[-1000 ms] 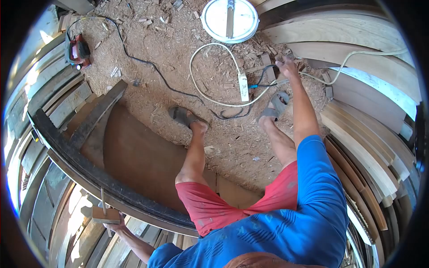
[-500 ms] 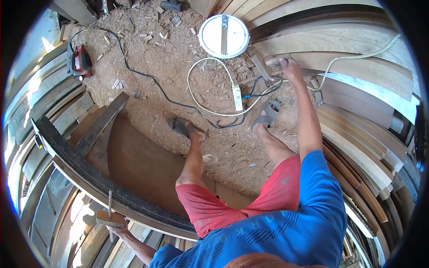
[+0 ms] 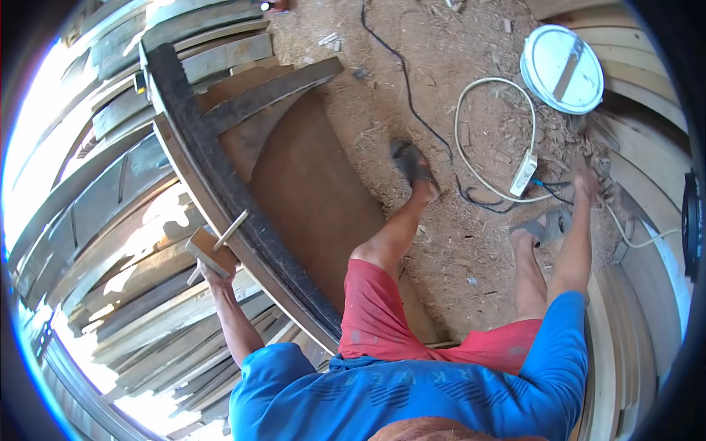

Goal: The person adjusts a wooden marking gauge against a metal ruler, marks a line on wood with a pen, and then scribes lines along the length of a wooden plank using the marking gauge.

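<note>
The right hand (image 3: pixel 586 184), too blurred to tell its grip, has shifted nearer the right sandal (image 3: pixel 565 220) toward the floor's (image 3: pixel 489 257) right edge, the left hand (image 3: pixel 218 276) still gripping a seemingly idle wooden tool (image 3: pixel 208 252).

A wooden block (image 3: pixel 215 252), crossed by a stick (image 3: pixel 232 228), is held in the left hand (image 3: pixel 217 275) beside a long dark beam (image 3: pixel 195 121). The right hand (image 3: pixel 586 184), blurred, is stretched low near a white power strip (image 3: pixel 523 175) and its pale cord (image 3: pixel 491 79). Shavings are strewn across the floor (image 3: pixel 353 140). 2 sandals (image 3: pixel 404 160) are worn; a lidded bucket (image 3: pixel 546 55) is topped by 1 wooden strip (image 3: pixel 565 76).
</note>
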A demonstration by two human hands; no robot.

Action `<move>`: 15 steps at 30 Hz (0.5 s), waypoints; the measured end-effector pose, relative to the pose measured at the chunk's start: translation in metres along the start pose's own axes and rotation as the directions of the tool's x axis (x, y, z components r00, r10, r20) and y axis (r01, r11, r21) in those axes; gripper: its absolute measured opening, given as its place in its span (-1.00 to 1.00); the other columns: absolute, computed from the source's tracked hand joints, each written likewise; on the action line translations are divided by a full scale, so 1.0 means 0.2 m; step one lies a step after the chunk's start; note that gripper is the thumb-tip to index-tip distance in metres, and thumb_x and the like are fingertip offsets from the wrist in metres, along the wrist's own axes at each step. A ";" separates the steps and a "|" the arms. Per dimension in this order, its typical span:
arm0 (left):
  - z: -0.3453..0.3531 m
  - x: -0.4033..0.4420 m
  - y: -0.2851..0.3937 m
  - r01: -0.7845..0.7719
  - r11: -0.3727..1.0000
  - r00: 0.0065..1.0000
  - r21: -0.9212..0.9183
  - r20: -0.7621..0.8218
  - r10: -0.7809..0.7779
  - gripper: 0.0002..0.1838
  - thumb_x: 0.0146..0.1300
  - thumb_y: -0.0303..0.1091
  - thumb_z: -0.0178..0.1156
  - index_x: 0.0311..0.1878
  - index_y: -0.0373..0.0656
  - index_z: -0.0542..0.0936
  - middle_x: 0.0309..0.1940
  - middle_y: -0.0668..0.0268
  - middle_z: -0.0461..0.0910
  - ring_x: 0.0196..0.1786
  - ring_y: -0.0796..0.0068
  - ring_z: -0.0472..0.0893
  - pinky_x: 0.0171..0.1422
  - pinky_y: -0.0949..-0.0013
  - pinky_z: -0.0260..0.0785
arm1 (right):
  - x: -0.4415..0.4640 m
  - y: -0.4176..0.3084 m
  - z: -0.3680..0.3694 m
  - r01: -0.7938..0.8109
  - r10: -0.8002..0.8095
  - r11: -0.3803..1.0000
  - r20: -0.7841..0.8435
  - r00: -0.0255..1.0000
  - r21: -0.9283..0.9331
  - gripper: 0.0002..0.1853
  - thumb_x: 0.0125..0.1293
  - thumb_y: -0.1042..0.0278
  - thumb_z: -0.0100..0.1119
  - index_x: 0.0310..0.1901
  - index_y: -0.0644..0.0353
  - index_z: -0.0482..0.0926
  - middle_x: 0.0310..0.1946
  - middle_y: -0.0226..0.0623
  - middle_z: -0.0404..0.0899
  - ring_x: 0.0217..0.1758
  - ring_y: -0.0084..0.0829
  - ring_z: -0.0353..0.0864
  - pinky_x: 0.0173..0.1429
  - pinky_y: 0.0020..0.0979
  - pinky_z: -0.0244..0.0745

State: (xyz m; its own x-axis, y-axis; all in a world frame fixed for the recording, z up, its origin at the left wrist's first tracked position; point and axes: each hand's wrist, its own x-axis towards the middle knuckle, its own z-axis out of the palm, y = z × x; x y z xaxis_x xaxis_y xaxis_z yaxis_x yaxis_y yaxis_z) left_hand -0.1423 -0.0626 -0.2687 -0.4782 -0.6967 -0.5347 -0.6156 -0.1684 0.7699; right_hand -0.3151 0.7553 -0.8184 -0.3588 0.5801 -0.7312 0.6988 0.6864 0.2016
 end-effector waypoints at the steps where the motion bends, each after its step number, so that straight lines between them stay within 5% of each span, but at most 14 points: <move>1: 0.08 -0.02 -0.01 -0.010 1.000 0.998 -0.019 -0.061 0.008 -0.51 0.49 0.15 -0.01 0.11 -0.08 0.56 -0.26 0.15 0.66 -0.37 0.09 0.67 -0.41 0.04 0.55 | 0.07 0.12 0.00 -0.027 0.027 0.998 -0.001 1.000 0.052 -0.31 0.31 -0.22 0.29 0.21 0.27 0.67 0.31 0.05 0.63 0.45 -0.03 0.56 0.45 -0.10 0.49; 4: 0.08 0.02 -0.05 -0.041 0.991 0.988 -0.129 -0.154 0.021 -0.53 0.50 0.13 -0.02 0.05 -0.10 0.54 -0.38 0.13 0.63 -0.49 0.08 0.65 -0.55 0.04 0.49 | 0.21 0.42 0.08 0.054 0.159 0.677 -0.217 0.963 0.734 -0.27 0.33 -0.22 0.36 0.15 0.42 0.67 0.32 0.08 0.61 0.46 -0.12 0.57 0.46 -0.10 0.48; 7: 0.12 -0.01 -0.05 -0.085 0.990 0.991 -0.112 -0.117 0.072 -0.55 0.53 0.11 -0.06 0.04 -0.09 0.52 -0.41 0.13 0.62 -0.48 0.09 0.67 -0.56 0.05 0.51 | 0.23 0.47 -0.01 -0.058 0.203 0.044 0.048 0.978 0.997 -0.32 0.38 -0.15 0.39 0.12 0.47 0.65 0.20 0.10 0.68 0.30 -0.17 0.70 0.32 -0.11 0.57; 8: 0.15 -0.04 -0.04 -0.093 0.991 0.995 -0.099 -0.055 0.088 -0.56 0.54 0.10 -0.07 0.04 -0.08 0.52 -0.41 0.13 0.62 -0.47 0.09 0.67 -0.56 0.06 0.51 | 0.27 0.50 -0.04 -0.123 0.199 0.036 0.113 0.973 0.992 -0.49 0.40 -0.10 0.38 0.00 0.29 0.77 0.03 -0.04 0.76 0.14 -0.37 0.77 0.15 -0.29 0.59; 10: 0.14 -0.06 -0.03 -0.087 0.990 0.992 -0.107 0.077 0.095 -0.59 0.57 0.06 -0.09 0.09 -0.06 0.52 -0.32 0.16 0.65 -0.37 0.12 0.72 -0.47 0.07 0.61 | 0.23 0.49 -0.12 -0.154 0.185 0.464 0.074 0.980 0.872 -0.44 0.40 -0.12 0.38 0.03 0.33 0.74 -0.03 -0.06 0.78 0.11 -0.35 0.78 0.12 -0.30 0.60; 11: 0.13 -0.05 -0.04 -0.092 0.988 0.996 -0.125 -0.009 0.092 -0.55 0.55 0.10 -0.10 0.13 -0.06 0.51 -0.29 0.15 0.66 -0.38 0.10 0.73 -0.50 0.04 0.62 | 0.19 0.49 -0.17 -0.154 0.176 0.650 0.050 0.983 0.744 -0.42 0.40 -0.13 0.38 0.05 0.35 0.73 -0.06 -0.07 0.79 0.10 -0.33 0.78 0.10 -0.30 0.60; 14: 0.14 -0.04 -0.07 -0.087 0.976 0.986 -0.200 -0.158 0.056 -0.47 0.53 0.18 -0.14 0.20 -0.05 0.48 -0.26 0.14 0.65 -0.42 0.07 0.73 -0.56 0.03 0.65 | 0.01 0.49 -0.05 0.290 -0.139 0.892 -0.400 0.906 0.346 -0.45 0.40 -0.04 0.34 0.07 0.40 0.72 -0.01 -0.01 0.79 0.09 -0.17 0.77 0.18 -0.17 0.60; 15: 0.15 -0.04 -0.09 -0.088 0.967 0.985 -0.239 -0.163 0.050 -0.47 0.53 0.18 -0.14 0.20 -0.05 0.48 -0.26 0.14 0.65 -0.43 0.08 0.73 -0.56 0.03 0.65 | -0.11 0.48 -0.01 0.345 -0.239 0.837 -0.284 0.929 0.425 -0.52 0.41 0.04 0.28 0.08 0.34 0.73 0.03 0.00 0.78 0.14 -0.09 0.75 0.25 -0.16 0.57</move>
State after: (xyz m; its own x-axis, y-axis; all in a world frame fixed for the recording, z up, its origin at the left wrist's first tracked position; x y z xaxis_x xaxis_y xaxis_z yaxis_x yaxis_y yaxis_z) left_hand -0.1459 -0.0326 -0.2884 -0.3996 -0.8087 -0.4317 -0.4035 -0.2676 0.8749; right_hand -0.2417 0.8090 -0.7808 -0.6759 0.4990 -0.5423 0.7237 0.5884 -0.3606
